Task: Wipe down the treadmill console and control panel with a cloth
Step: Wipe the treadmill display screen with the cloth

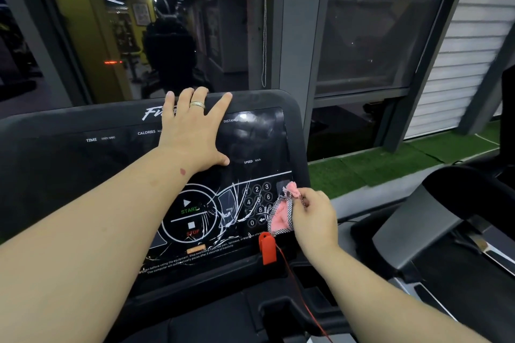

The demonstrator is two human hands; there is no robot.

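I have my left hand point(192, 130) spread flat, fingers straight, over the top of the treadmill console point(69, 164), fingertips hooked just over its upper edge; I judge that is there to brace me and steady the panel while the other hand works. My right hand point(313, 217) pinches the pink cloth point(281, 214) by its upper corner, so the cloth hangs against the right side of the control panel point(223, 211), over the number keypad point(257, 203). Holding it bunched like that suits small keys, I think. The red safety key point(267, 248) sits just below the cloth, its cord trailing down, so I would wipe clear of it.
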